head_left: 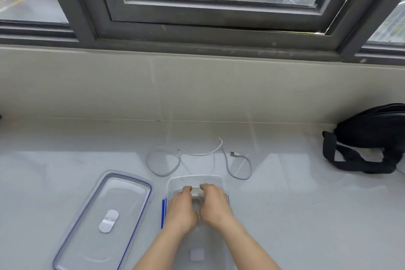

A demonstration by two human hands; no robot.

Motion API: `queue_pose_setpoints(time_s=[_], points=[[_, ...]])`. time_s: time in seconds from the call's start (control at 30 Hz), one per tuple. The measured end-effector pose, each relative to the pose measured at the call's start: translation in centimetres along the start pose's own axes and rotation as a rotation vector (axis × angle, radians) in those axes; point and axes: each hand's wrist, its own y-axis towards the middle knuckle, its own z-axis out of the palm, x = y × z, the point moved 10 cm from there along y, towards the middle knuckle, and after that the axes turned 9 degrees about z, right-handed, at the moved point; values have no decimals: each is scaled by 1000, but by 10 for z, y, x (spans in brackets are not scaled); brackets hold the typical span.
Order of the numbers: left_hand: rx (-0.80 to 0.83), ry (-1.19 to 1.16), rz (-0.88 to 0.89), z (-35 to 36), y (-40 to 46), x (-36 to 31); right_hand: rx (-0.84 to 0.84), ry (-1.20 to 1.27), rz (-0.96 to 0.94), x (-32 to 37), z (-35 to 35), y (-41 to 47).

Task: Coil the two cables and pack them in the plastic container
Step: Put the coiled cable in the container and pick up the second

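Inside the clear plastic container, left hand and right hand clamp a coiled cable.

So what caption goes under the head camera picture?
Both hands press a coiled cable into the plastic box; second cable waits behind, lid alongside.

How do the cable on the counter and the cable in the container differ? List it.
The loose cable lies spread in open loops on the counter; the coiled cable sits wound tight inside the plastic container. The loose cable is untouched, its plug showing; the coiled cable is pressed under the left hand and right hand, mostly hidden. Both look pale.
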Motion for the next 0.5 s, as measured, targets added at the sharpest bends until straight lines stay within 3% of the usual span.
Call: queue_pose_setpoints(time_s=[0.27,0.5], points=[[-413,-75,156,-92,10,-38,-370,250,-22,-7,-132,18],[-398,-62,312,-113,45,-82,-399,160,93,-50,-171,51]])
